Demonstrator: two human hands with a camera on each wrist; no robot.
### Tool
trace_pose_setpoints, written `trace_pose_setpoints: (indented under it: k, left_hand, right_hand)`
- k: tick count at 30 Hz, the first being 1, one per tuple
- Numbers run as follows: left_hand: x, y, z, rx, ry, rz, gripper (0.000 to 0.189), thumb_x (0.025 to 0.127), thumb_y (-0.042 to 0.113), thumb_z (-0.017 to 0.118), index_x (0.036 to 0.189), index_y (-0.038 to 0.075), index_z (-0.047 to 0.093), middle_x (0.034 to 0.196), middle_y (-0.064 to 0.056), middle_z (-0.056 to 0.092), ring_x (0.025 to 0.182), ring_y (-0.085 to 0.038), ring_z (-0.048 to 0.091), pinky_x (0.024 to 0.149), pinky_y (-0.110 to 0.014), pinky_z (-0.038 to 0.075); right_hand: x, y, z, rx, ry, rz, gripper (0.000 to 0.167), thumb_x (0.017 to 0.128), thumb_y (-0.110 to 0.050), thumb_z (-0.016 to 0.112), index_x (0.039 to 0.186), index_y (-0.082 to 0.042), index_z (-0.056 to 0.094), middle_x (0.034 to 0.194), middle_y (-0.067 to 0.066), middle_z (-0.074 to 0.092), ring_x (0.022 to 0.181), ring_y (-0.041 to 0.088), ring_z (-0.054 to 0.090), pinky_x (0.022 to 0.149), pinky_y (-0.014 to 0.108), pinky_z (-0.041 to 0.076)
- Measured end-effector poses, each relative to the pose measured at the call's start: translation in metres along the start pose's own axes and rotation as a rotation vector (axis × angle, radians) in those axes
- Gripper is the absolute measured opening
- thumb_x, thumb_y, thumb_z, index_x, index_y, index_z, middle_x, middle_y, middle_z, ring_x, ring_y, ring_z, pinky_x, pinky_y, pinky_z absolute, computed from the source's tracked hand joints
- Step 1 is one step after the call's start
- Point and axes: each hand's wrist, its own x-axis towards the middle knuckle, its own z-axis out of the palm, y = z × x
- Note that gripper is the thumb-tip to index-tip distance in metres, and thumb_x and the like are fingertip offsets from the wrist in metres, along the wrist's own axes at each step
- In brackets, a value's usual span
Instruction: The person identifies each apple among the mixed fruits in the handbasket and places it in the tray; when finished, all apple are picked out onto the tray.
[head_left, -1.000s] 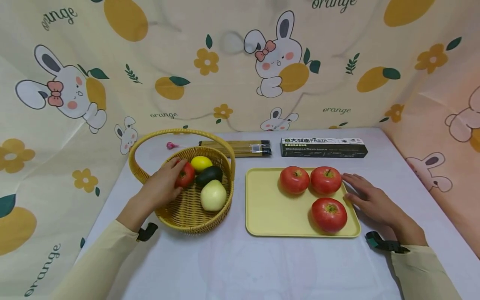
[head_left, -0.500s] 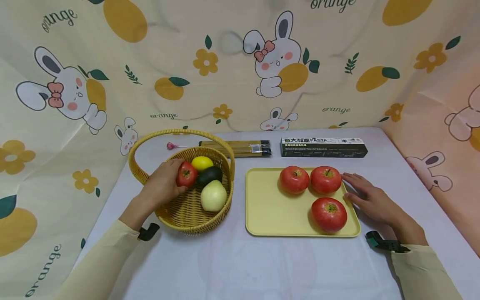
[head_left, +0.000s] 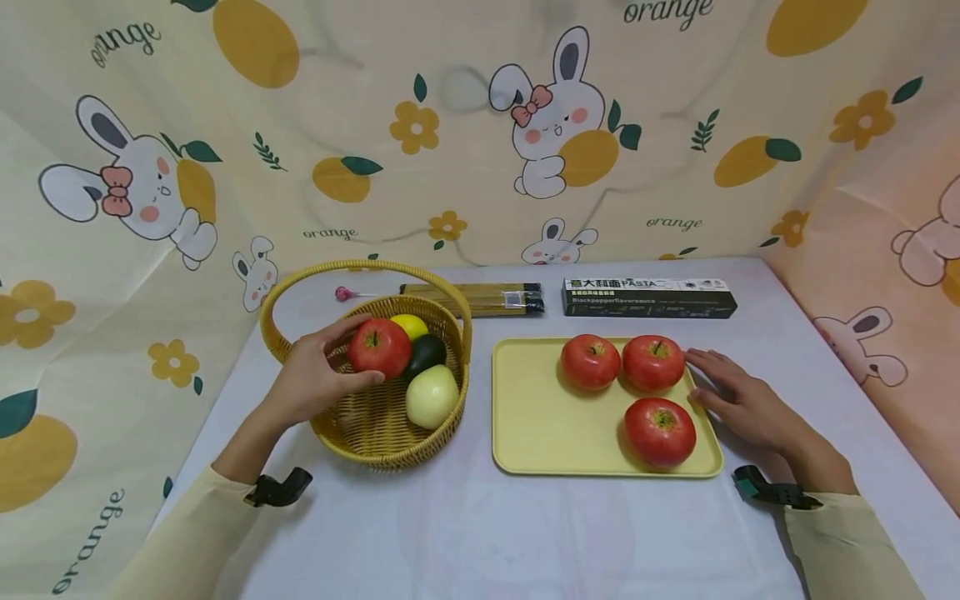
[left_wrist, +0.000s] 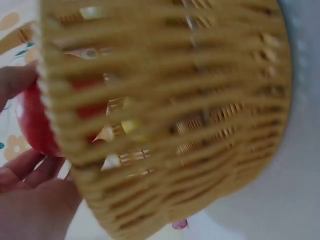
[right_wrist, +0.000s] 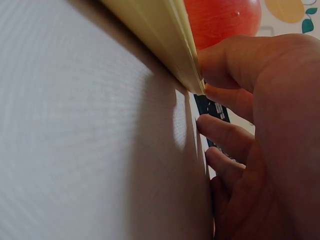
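Observation:
My left hand [head_left: 306, 382] grips a red apple [head_left: 379, 348] between thumb and fingers, over the left side of a wicker basket [head_left: 384, 457]. In the left wrist view the basket's wall partly hides this apple [left_wrist: 36, 122]. A yellow lemon [head_left: 409, 326], a dark green avocado-like fruit [head_left: 427, 356] and a pale green round fruit [head_left: 432, 397] lie inside the basket. My right hand [head_left: 750, 408] rests at the right edge of a yellow tray [head_left: 551, 433], its fingers relaxed and the thumb against the rim. On the tray sit three red apples [head_left: 659, 432].
Behind the basket lies a pack of dry spaghetti [head_left: 480, 300] with a pink-headed stick [head_left: 345, 293] beside it. A dark pasta box [head_left: 649, 298] stands behind the tray. The basket's tall handle [head_left: 367, 265] arches over its back. Printed cloth walls enclose the table.
My left hand has raised the apple from among the fruit in the basket and shifted it slightly right, now partly covering the lemon. The right hand and tray have stayed put.

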Motion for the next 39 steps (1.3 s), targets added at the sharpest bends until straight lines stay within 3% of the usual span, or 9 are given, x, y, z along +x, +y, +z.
trace_pose_setpoints:
  k: [4,11,18,28,39]
  left_hand:
    - [-0.009,0.007,0.000,-0.156,-0.049,0.022,0.084,0.087,0.011,0.094,0.161,0.011,0.054,0.160,-0.015,0.057,0.144,-0.039,0.061,0.106,-0.024,0.057]
    - [-0.023,0.024,0.007,-0.255,-0.124,0.084,0.083,0.087,0.008,0.093,0.160,0.010,0.054,0.161,-0.010,0.054,0.144,-0.035,0.062,0.108,-0.028,0.057]
    - [-0.023,0.040,0.024,-0.370,-0.205,0.155,0.081,0.086,0.003,0.092,0.158,0.009,0.056,0.158,-0.011,0.057,0.138,-0.027,0.066,0.107,-0.032,0.060]
    - [-0.015,0.057,0.062,-0.386,-0.314,0.262,0.079,0.087,0.009,0.092,0.157,0.006,0.057,0.155,-0.014,0.062,0.138,-0.031,0.064,0.110,-0.034,0.058]
    - [-0.003,0.073,0.100,-0.323,-0.355,0.256,0.079,0.086,0.014,0.093,0.157,0.015,0.060,0.153,-0.003,0.066,0.137,-0.021,0.065,0.113,-0.033,0.058]
  right_hand:
    - [0.000,0.001,0.000,0.002,0.003,0.004,0.082,0.108,-0.046,0.065,0.174,-0.013,0.028,0.175,0.034,0.025,0.161,0.063,0.013,0.105,0.092,0.031]
    - [-0.001,0.002,0.001,0.008,0.003,0.011,0.082,0.108,-0.046,0.065,0.174,-0.014,0.028,0.175,0.034,0.025,0.161,0.063,0.012,0.105,0.092,0.031]
    - [0.000,0.004,0.001,0.009,0.001,0.014,0.083,0.108,-0.046,0.065,0.175,-0.015,0.027,0.175,0.033,0.025,0.162,0.062,0.012,0.105,0.092,0.031]
    - [0.000,0.002,0.001,0.006,0.000,0.011,0.082,0.108,-0.046,0.066,0.174,-0.015,0.028,0.175,0.033,0.025,0.162,0.062,0.013,0.106,0.092,0.031]
    - [0.000,0.001,-0.001,0.002,0.002,-0.009,0.081,0.108,-0.045,0.066,0.174,-0.014,0.029,0.175,0.033,0.027,0.162,0.061,0.013,0.107,0.092,0.030]
